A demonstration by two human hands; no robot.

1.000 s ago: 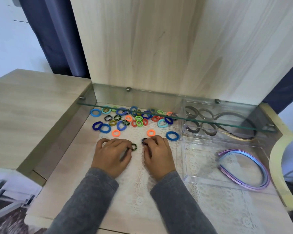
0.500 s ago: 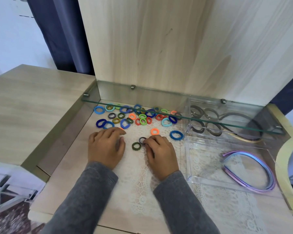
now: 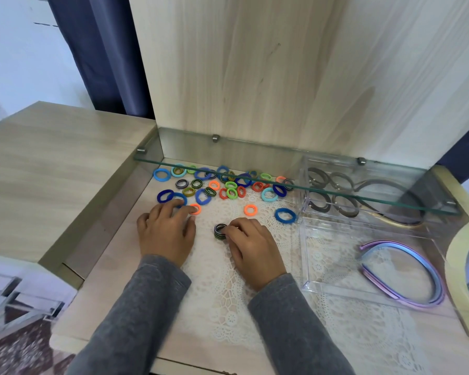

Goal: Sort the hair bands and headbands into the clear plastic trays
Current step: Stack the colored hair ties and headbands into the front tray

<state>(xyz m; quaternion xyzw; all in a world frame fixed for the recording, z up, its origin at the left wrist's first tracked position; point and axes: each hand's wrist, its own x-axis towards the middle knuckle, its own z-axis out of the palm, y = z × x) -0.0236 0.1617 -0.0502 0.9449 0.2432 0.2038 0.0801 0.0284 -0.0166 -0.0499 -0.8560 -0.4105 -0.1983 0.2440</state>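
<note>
Dozens of hair bands [image 3: 229, 185] lay unsorted by the worktop's [image 3: 106, 280] back edge; only headbands [image 3: 440, 286] filled trays [image 3: 333, 255]. Fingers of the right hand [image 3: 251, 244] pinched striped bands [image 3: 220, 231]; the left hand [image 3: 165, 231] lay released.

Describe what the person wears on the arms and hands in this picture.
The left sleeve and right sleeve are long, plain grey, soft-looking fabric, ending at the wrists. The left hand and right hand are bare: no gloves, rings or watch visible.

Left hand [image 3: 166, 234] flat, right fingers [image 3: 234, 230] curled.
</note>
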